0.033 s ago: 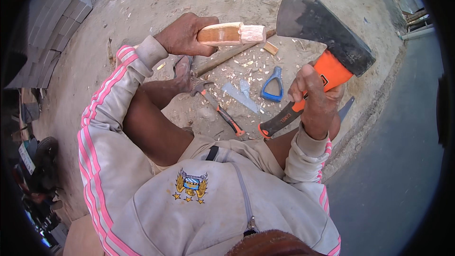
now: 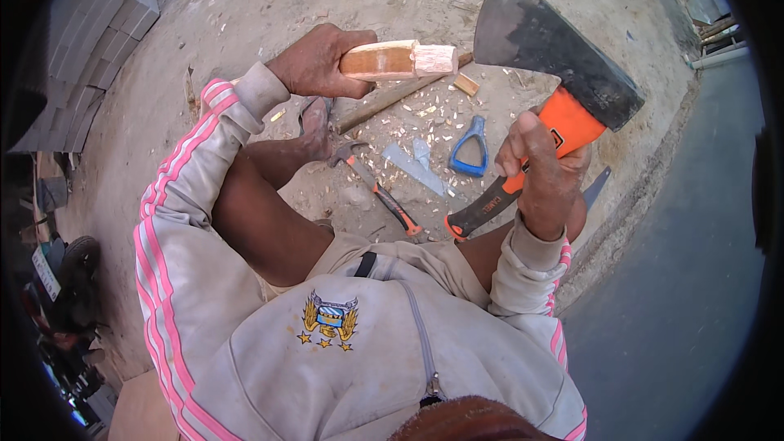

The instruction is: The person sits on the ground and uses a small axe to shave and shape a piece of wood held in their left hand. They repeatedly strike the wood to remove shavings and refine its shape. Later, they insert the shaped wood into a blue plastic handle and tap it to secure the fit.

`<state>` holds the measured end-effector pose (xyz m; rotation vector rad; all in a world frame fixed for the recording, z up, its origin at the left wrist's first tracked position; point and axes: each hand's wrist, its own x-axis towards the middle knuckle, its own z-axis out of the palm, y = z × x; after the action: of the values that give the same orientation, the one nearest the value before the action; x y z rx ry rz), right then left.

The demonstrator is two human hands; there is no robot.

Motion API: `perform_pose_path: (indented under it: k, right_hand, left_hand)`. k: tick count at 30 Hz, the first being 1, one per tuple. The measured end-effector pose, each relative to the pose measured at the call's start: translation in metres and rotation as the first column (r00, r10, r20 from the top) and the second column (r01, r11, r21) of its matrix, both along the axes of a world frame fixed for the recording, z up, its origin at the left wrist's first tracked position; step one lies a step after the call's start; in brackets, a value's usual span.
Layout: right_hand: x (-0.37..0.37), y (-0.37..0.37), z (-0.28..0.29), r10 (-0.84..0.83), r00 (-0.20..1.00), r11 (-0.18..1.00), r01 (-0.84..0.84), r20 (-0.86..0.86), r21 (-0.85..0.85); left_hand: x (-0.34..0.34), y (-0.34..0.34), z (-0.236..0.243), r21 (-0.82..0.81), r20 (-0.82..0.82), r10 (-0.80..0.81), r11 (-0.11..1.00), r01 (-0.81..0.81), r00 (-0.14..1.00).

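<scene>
My left hand (image 2: 314, 61) is shut on a short, pale wooden block (image 2: 396, 60), held out level above the sandy ground. My right hand (image 2: 543, 167) grips the orange and black handle of a hatchet (image 2: 563, 126). Its dark steel head (image 2: 547, 41) is raised to the right of the block, a little apart from the block's cut end. Below the block, wood chips (image 2: 425, 114) are scattered over the ground. I am crouched, with my knees and pink-striped grey sleeves filling the lower part of the view.
On the ground lie a claw hammer (image 2: 380, 192), a blue-handled saw (image 2: 469, 147), a long wooden stick (image 2: 400, 94) and a thin blade (image 2: 596, 188). Grey blocks (image 2: 98, 24) are stacked upper left. A kerb and grey pavement (image 2: 694, 278) run along the right.
</scene>
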<state>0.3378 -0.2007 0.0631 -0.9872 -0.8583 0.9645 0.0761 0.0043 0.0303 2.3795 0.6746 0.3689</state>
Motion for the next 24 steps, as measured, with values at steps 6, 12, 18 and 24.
perform_pose_path:
  k: [6,12,18,24]
  right_hand:
    - [-0.006,0.009,-0.015,0.089,0.995,0.994,-0.086,0.038,-0.068]
    - [0.001,0.004,-0.006,0.055,0.998,0.995,-0.052,0.030,-0.081]
    - [-0.005,0.006,-0.003,0.069,0.995,0.994,-0.063,0.069,-0.088]
    - [0.003,0.010,-0.009,0.132,0.982,0.976,-0.106,0.135,-0.189]
  left_hand:
    - [0.000,0.004,-0.004,0.019,0.016,-0.029,0.999,0.028,0.999]
    - [-0.001,0.002,0.000,0.024,-0.026,-0.027,0.999,0.028,0.999]
    - [-0.001,0.000,-0.001,0.011,0.005,-0.039,0.999,0.039,0.999]
    - [0.002,0.000,-0.001,0.027,-0.014,0.000,1.000,0.000,1.000]
